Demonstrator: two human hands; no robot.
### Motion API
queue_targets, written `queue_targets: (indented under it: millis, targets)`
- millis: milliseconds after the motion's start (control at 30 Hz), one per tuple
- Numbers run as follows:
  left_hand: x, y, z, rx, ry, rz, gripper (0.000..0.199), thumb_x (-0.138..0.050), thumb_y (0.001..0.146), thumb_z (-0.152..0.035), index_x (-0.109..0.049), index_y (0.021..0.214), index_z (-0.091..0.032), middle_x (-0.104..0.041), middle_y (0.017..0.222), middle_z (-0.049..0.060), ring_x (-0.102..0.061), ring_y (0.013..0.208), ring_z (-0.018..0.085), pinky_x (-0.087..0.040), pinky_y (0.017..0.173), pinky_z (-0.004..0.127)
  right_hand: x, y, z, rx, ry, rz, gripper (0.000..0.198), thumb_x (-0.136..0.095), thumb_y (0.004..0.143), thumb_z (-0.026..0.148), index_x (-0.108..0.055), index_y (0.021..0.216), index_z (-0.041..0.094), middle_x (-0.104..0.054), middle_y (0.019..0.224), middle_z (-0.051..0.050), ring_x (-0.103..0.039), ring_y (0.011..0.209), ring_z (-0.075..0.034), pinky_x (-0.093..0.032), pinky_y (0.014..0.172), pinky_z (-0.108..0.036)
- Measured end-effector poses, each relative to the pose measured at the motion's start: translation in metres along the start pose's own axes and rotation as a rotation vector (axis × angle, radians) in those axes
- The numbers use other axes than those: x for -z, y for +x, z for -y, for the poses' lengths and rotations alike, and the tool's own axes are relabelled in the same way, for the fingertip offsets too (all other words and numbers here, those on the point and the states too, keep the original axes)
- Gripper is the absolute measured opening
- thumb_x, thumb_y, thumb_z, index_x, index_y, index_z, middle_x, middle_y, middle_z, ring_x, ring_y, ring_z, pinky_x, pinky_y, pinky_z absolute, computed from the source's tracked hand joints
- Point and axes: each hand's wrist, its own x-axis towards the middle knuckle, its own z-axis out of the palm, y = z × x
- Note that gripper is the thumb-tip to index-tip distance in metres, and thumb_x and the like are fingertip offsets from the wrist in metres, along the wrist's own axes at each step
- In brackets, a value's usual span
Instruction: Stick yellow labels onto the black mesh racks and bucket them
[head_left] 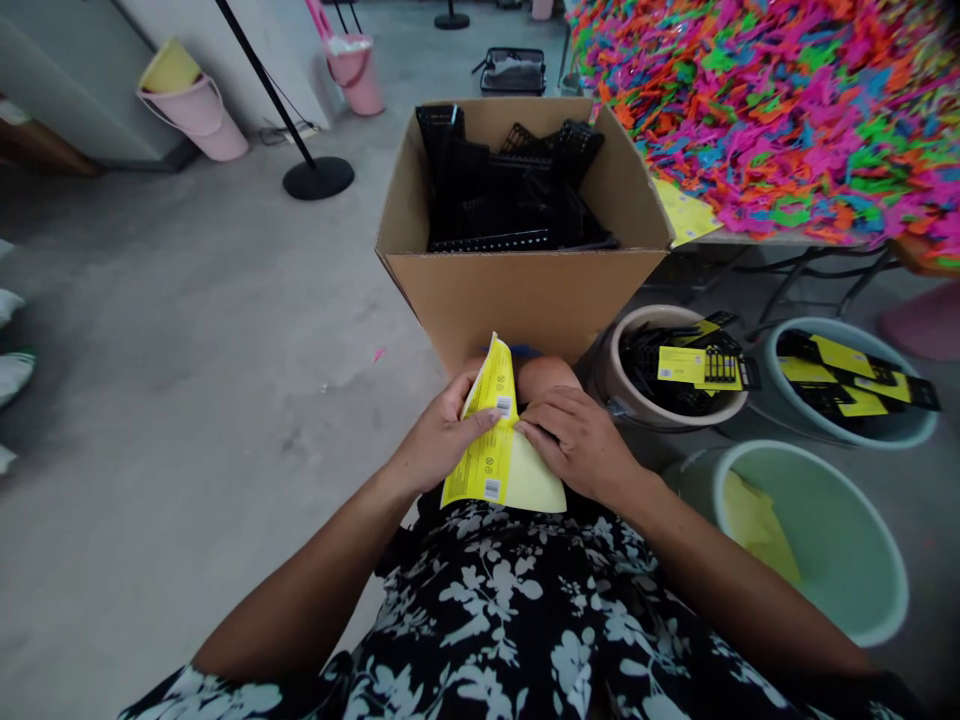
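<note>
Here's the left hand (444, 432) gripping the sheet (480, 455), thumb pressed on its yellow printed face; the right hand (576, 435) pinches it from the other side, fingers curled close; the sheet sits just above the lap (480, 590), near the box (510, 290) full of black parts (517, 195); off to the right, the beige bucket (615, 365) and blue bucket (911, 430) hold yellow-labelled packs (836, 355); the green bucket (840, 540) holds yellow paper (754, 515).

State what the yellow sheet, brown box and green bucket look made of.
Yellow sheet: probably thin paper, perhaps label stock, fairly matt; it curls and carries printed barcodes.
Brown box: apparently cardboard, matt, with flat, thin-edged walls.
Green bucket: most likely plastic, smooth; its even colour and rounded rim suggest moulding.
</note>
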Motion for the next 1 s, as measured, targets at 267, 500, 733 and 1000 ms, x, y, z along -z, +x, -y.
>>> queue_targets:
  millis: [267, 500, 733, 1000]
  targets:
    - [0.004, -0.001, -0.002, 0.134, -0.195, 0.007, 0.059, -0.085, 0.081, -0.031, -0.062, 0.134, -0.021, -0.080, 0.114, 0.011, -0.079, 0.088, 0.027, -0.064, 0.076, 0.036, -0.001, -0.005, 0.002, -0.086, 0.151, -0.161, 0.015, -0.059, 0.104, 0.031, -0.068, 0.113, 0.024, -0.074, 0.110, -0.008, -0.069, 0.109, -0.024, -0.056, 0.100, -0.044]
    - [0.024, 0.003, 0.001, 0.244, -0.289, 0.086, 0.046, -0.085, 0.079, -0.023, -0.071, 0.121, -0.012, -0.082, 0.107, 0.016, -0.080, 0.089, 0.030, -0.066, 0.077, 0.037, -0.016, -0.002, -0.010, -0.676, 0.621, -0.263, 0.069, -0.076, 0.088, 0.050, -0.051, 0.146, 0.023, -0.059, 0.148, -0.017, -0.063, 0.131, -0.034, -0.059, 0.103, -0.055]
    - [0.047, 0.002, 0.007, 0.097, -0.469, 0.074, 0.068, -0.071, 0.085, -0.068, -0.070, 0.128, -0.016, -0.077, 0.124, 0.017, -0.071, 0.123, 0.038, -0.062, 0.095, 0.044, -0.023, 0.005, -0.023, -0.711, 1.012, -0.531, 0.049, -0.082, 0.083, 0.043, -0.062, 0.124, 0.024, -0.077, 0.113, -0.005, -0.076, 0.096, -0.022, -0.065, 0.084, -0.038]
    - [-0.004, -0.013, 0.033, -0.066, -0.549, 0.020, 0.077, -0.096, 0.064, -0.050, -0.069, 0.130, -0.021, -0.071, 0.140, 0.015, -0.054, 0.142, 0.044, -0.049, 0.117, 0.054, -0.037, 0.007, -0.025, -0.759, 0.766, -0.715, 0.048, -0.077, 0.088, 0.042, -0.052, 0.124, 0.023, -0.074, 0.112, -0.009, -0.075, 0.091, -0.023, -0.065, 0.077, -0.040]
